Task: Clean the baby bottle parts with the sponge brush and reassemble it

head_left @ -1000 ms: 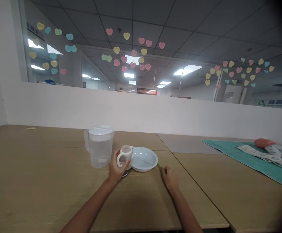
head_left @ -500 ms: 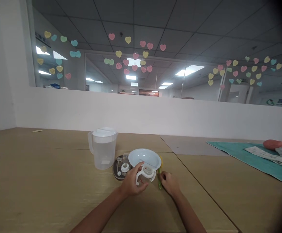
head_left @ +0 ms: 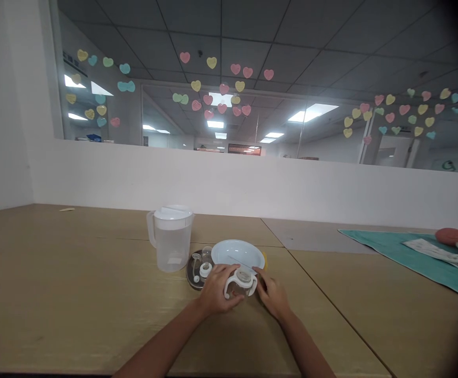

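Observation:
My left hand is wrapped around a clear baby bottle with a white collar and two curved white handles; its mouth has no cap. At the bottle's right handle, the thumb and forefinger of my right hand close in on that side. Just behind the bottle sits a pale blue bowl. To the left, a dark round tray carries a white ring-shaped cap, a straw piece and a clear dome cover. Something yellow shows beside the bowl.
A lidded clear pitcher with liquid stands left of the tray. On the right lie a teal cloth, a patterned white cloth and a reddish object. A low white wall with a window runs behind the table.
My right hand has moved from the green handle beside the bowl up to the bottle's right side. The green handle is now hidden. My left hand keeps hold of the bottle.

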Demonstrator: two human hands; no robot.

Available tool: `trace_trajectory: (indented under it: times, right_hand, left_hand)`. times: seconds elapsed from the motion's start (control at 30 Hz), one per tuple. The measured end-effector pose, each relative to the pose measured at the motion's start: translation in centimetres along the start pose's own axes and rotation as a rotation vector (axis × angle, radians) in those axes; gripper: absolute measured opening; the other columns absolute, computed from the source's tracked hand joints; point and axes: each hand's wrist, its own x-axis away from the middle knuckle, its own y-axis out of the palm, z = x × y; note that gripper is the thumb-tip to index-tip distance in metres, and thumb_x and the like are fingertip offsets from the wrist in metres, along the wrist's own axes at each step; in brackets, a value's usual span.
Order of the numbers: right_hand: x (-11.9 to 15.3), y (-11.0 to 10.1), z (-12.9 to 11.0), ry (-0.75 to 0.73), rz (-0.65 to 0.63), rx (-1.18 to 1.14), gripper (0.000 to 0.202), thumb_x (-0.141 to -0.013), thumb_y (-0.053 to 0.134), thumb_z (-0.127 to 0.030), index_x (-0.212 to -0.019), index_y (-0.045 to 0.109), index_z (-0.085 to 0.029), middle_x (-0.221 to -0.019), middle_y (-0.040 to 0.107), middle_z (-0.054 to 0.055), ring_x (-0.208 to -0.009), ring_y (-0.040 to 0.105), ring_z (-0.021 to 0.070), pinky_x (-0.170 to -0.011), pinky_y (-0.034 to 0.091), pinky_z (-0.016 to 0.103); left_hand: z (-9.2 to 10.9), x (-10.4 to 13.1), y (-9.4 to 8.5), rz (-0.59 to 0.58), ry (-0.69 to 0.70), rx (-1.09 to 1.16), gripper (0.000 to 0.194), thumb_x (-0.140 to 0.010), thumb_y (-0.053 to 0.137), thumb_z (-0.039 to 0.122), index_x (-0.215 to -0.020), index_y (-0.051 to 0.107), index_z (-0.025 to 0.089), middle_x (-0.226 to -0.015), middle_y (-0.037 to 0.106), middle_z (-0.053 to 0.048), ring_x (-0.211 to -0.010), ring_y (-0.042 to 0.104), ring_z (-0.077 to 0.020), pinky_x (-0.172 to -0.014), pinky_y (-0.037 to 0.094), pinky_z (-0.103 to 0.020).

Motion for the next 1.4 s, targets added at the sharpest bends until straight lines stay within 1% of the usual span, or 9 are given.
trace_trajectory:
  times: [0.17, 0.23, 0.3, 0.37, 0.47, 0.67, 0.97, 1.2, 1.4]
  right_hand:
    - [-0.1, -0.2, -0.2, 0.028, 0.016, -0.059, 0.042, -0.09, 0.029, -0.041, -0.113, 0.059, -0.023, -0.098, 0.069, 0.006, -0.085, 0.065, 0.0206, -0.072, 0.047, 0.029]
    - [-0.2, -0.3, -0.4, 0.045, 0.01, -0.095, 0.043, -0.09, 0.027, -0.043, -0.11, 0.059, -0.023, -0.094, 0.069, 0.005, -0.084, 0.064, 0.0205, -0.072, 0.046, 0.029]
    - [-0.3, -0.4, -0.5, 0.064, 0.006, -0.123, 0.043, -0.091, 0.025, -0.044, -0.107, 0.059, -0.023, -0.091, 0.069, 0.004, -0.081, 0.064, 0.0198, -0.07, 0.045, 0.028]
    - [-0.3, -0.3, -0.5, 0.074, 0.007, -0.138, 0.044, -0.091, 0.023, -0.045, -0.103, 0.059, -0.023, -0.085, 0.068, 0.003, -0.076, 0.063, 0.019, -0.066, 0.044, 0.026]
    - [-0.2, -0.2, -0.2, 0.068, 0.031, -0.123, 0.043, -0.092, 0.022, -0.046, -0.097, 0.059, -0.022, -0.071, 0.066, 0.001, -0.066, 0.061, 0.0179, -0.06, 0.041, 0.025]
    - [0.2, 0.1, 0.4, -0.016, 0.124, -0.024, 0.042, -0.091, 0.028, -0.044, -0.086, 0.061, -0.02, -0.055, 0.059, 0.001, -0.05, 0.055, 0.015, -0.051, 0.034, 0.022]
    - [0.2, 0.2, 0.8, -0.025, 0.244, 0.03, 0.042, -0.09, 0.031, -0.044, -0.083, 0.063, -0.018, -0.054, 0.057, 0.001, -0.049, 0.053, 0.0134, -0.052, 0.034, 0.022]
    - [0.1, 0.4, 1.0, 0.029, 0.309, 0.03, 0.047, -0.09, 0.03, -0.048, -0.085, 0.065, -0.017, -0.06, 0.062, 0.004, -0.054, 0.057, 0.0152, -0.054, 0.037, 0.023]
    - [-0.1, 0.7, 1.7, 0.06, 0.346, 0.002, 0.049, -0.09, 0.03, -0.05, -0.091, 0.065, -0.016, -0.073, 0.067, 0.007, -0.062, 0.061, 0.017, -0.058, 0.04, 0.024]
  left_hand:
    - [-1.5, -0.2, -0.5, 0.046, 0.014, 0.047, 0.066, -0.073, 0.06, 0.052, -0.129, 0.044, 0.02, -0.115, 0.06, -0.011, -0.108, 0.053, -0.0263, -0.094, 0.042, -0.041]
    - [-3.1, -0.3, -0.9, 0.2, -0.116, 0.035, 0.053, -0.084, 0.046, 0.048, -0.128, 0.042, 0.019, -0.116, 0.06, -0.011, -0.11, 0.053, -0.0231, -0.096, 0.041, -0.039]
    - [-5.0, -0.3, -1.5, 0.311, -0.359, -0.095, 0.042, -0.091, 0.033, 0.039, -0.126, 0.042, 0.016, -0.111, 0.062, -0.01, -0.105, 0.057, -0.0186, -0.091, 0.044, -0.034]
    - [-6.7, -0.3, -2.3, 0.222, -0.552, -0.32, 0.037, -0.093, 0.03, 0.032, -0.123, 0.044, 0.016, -0.105, 0.063, -0.009, -0.099, 0.059, -0.0165, -0.086, 0.046, -0.03]
    - [-8.3, 0.1, -2.9, 0.112, -0.632, -0.445, 0.03, -0.089, 0.037, 0.025, -0.112, 0.053, 0.015, -0.092, 0.066, -0.009, -0.089, 0.062, -0.02, -0.08, 0.046, -0.032]
    - [-8.1, 0.1, -2.0, -0.023, -0.646, -0.567, 0.025, -0.083, 0.046, 0.027, -0.088, 0.065, 0.012, -0.096, 0.065, -0.016, -0.097, 0.059, -0.0276, -0.082, 0.043, -0.038]
    - [-7.2, 0.2, -2.1, -0.07, -0.608, -0.627, 0.043, -0.091, 0.034, 0.038, -0.09, 0.069, 0.014, -0.099, 0.066, -0.018, -0.102, 0.055, -0.0319, -0.089, 0.034, -0.049]
    - [-7.0, 0.0, -2.2, 0.001, -0.586, -0.636, 0.049, -0.09, 0.035, 0.044, -0.075, 0.071, 0.013, -0.084, 0.069, -0.018, -0.096, 0.057, -0.0321, -0.085, 0.034, -0.048]
    - [-6.3, -1.0, -3.4, 0.105, -0.503, -0.61, 0.036, -0.091, 0.034, 0.03, -0.088, 0.068, 0.017, -0.092, 0.069, -0.012, -0.095, 0.058, -0.0262, -0.087, 0.035, -0.042]
